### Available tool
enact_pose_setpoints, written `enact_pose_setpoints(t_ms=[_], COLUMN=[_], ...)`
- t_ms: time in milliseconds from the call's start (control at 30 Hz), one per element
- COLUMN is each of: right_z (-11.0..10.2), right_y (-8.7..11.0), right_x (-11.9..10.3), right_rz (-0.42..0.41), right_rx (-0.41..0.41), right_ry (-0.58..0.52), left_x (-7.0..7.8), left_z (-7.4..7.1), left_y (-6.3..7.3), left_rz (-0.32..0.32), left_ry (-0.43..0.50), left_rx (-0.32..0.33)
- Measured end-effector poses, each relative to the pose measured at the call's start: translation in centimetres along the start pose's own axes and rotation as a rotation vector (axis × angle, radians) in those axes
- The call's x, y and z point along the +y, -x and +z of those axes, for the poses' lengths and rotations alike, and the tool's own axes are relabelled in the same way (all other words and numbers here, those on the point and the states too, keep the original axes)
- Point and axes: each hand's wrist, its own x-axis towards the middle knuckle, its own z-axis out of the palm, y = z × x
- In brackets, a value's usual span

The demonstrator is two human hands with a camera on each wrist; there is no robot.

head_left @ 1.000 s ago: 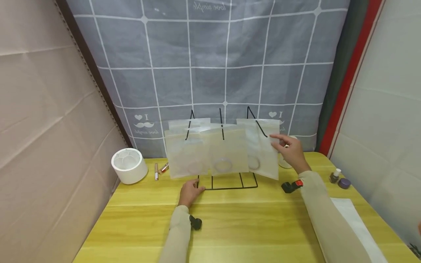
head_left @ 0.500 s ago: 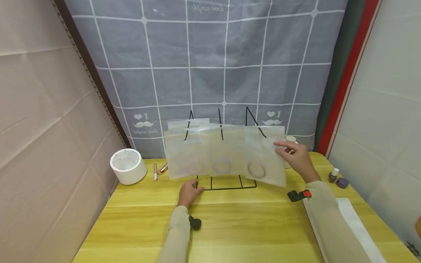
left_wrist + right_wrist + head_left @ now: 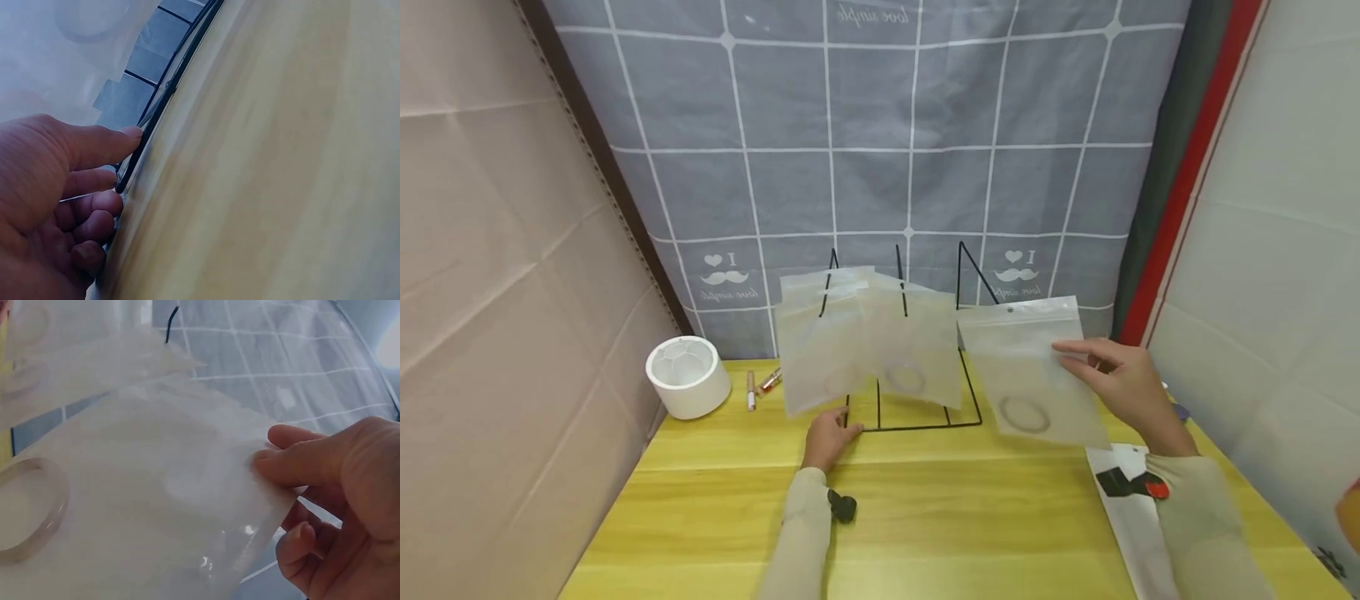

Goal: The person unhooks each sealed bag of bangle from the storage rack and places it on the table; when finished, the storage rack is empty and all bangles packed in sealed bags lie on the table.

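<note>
My right hand (image 3: 1123, 379) pinches the right edge of a translucent zip bag (image 3: 1045, 367) between thumb and fingers. A ring-shaped bangle (image 3: 1025, 427) shows near the bag's bottom; in the right wrist view the bangle (image 3: 55, 515) looks pale and marbled. The bag's punched hole lies just right of the tip of the right-hand hook on a black wire rack (image 3: 925, 428). My left hand (image 3: 829, 437) pinches the front left corner of the rack's base, thumb on the wire (image 3: 156, 112). Several similar bags (image 3: 827, 342) hang from the left and middle hooks.
A white round container (image 3: 688, 377) stands at the table's back left, with a lip gloss tube (image 3: 751, 392) and a second small tube (image 3: 769, 382) beside it. A white sheet (image 3: 1131, 517) lies partly under the right forearm. A checked grey cloth (image 3: 872, 108) hangs behind the rack.
My right hand has moved right and toward me, drawing the bag with the bangle along the right hook to its tip. The remaining bags have swung slightly; my left hand stays at the base.
</note>
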Motion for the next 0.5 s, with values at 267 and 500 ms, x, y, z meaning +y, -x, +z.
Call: enact_pose_setpoints(t_ms=[267,500], right_z=[-3.4,-2.9], right_y=[3.2,7.5], right_x=[-2.6,1.8], right_rz=[0.092,0.746], right_rx=[-0.106,-0.435], right_ry=[-0.087,-0.232], left_x=[-0.3,-0.1], left_z=[0.2,-0.1], left_y=[-0.2,-0.2], left_rz=[-0.002,0.008], left_ry=[-0.021,-0.005], left_rx=[-0.013,0.001])
